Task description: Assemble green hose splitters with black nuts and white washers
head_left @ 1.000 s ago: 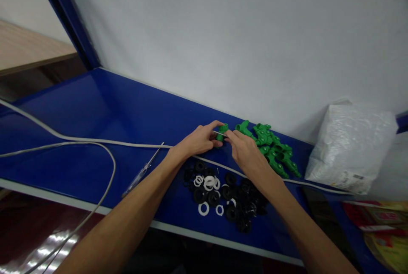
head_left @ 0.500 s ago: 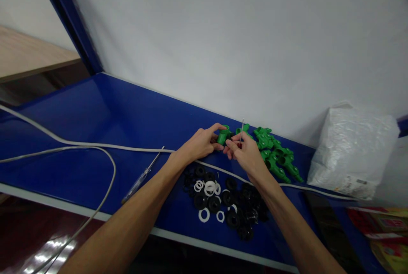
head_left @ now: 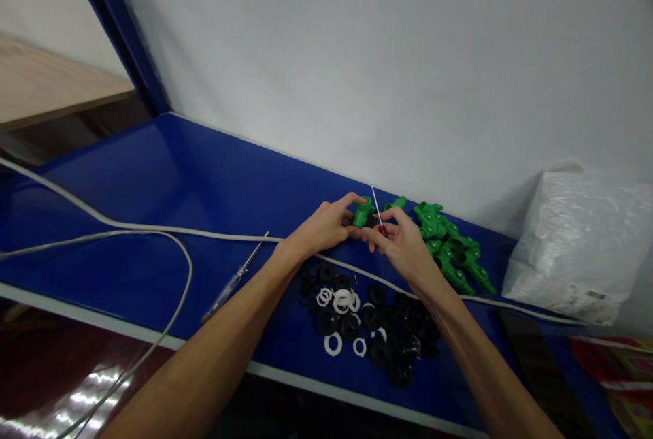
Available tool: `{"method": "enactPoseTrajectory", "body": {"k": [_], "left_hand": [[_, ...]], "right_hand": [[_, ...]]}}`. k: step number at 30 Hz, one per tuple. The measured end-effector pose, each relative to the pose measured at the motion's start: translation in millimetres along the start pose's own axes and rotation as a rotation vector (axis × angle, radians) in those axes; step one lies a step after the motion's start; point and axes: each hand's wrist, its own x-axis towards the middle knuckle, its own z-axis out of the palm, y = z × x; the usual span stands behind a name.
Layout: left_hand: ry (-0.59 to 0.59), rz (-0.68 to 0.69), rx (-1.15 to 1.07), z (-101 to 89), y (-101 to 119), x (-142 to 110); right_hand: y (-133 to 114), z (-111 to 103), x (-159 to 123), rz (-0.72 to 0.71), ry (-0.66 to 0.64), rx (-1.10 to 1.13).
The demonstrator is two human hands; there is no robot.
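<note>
The left grip (head_left: 326,226) clasps a green tubular fitting (head_left: 362,214); beside it, the right grip (head_left: 402,243) pinches a thin metal-shafted tool (head_left: 377,204). Glossy blue worktop (head_left: 229,177) below the fitting, pale wall (head_left: 331,71) behind.

Beyond the left hand (head_left: 330,226) and the right hand (head_left: 402,245), a pale wall (head_left: 326,64) rises behind a glossy blue counter (head_left: 219,177) that runs beneath both. Far left of the left hand are a dark blue post (head_left: 115,27) and a light wood-grained board (head_left: 56,82). Nearer than the hands and leftward, the shiny dark-red floor (head_left: 45,354) mirrors bright light (head_left: 92,396).
</note>
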Motion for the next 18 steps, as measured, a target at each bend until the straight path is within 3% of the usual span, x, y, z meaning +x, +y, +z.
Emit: {"method": "enactPoseTrajectory", "body": {"k": [6,18], "left_hand": [[0.003,-0.017,-0.013,-0.9,1,1],[-0.009,-0.045,-0.020,-1.0,-3,3]], "right_hand": [[8,-5,-1,-0.081,0.039,-0.142],[14,-8,1,-0.211,0.038,-0.197]]}}
